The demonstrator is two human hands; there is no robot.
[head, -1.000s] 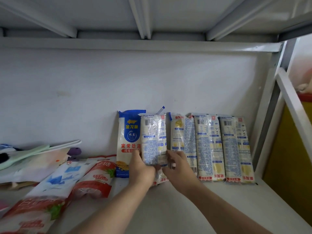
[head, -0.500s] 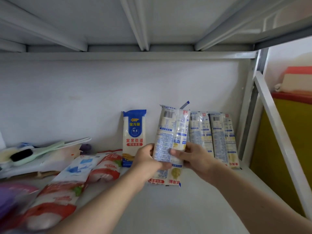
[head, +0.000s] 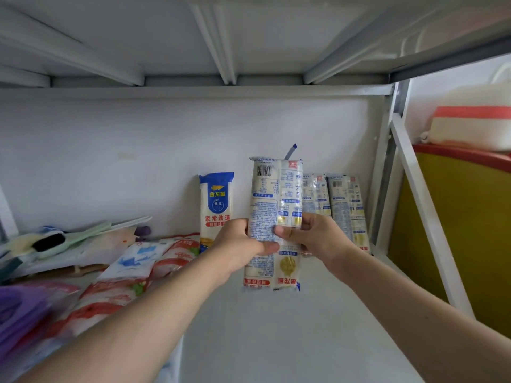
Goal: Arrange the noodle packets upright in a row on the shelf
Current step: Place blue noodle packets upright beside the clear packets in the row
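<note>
1. both hands hold one noodle packet (head: 272, 217) upright, lifted clear in front of the row at the far wall of the shelf (head: 290, 341).
2. the left hand (head: 239, 244) is clenched on its left edge, the right hand (head: 312, 236) on its right edge, both at mid-height.
3. two packets (head: 336, 208) stand behind it to the right; a blue-topped packet (head: 216, 205) stands to the left.
4. it looks stiff but brittle inside, with slick film; a grip across the middle seems safest.
</note>
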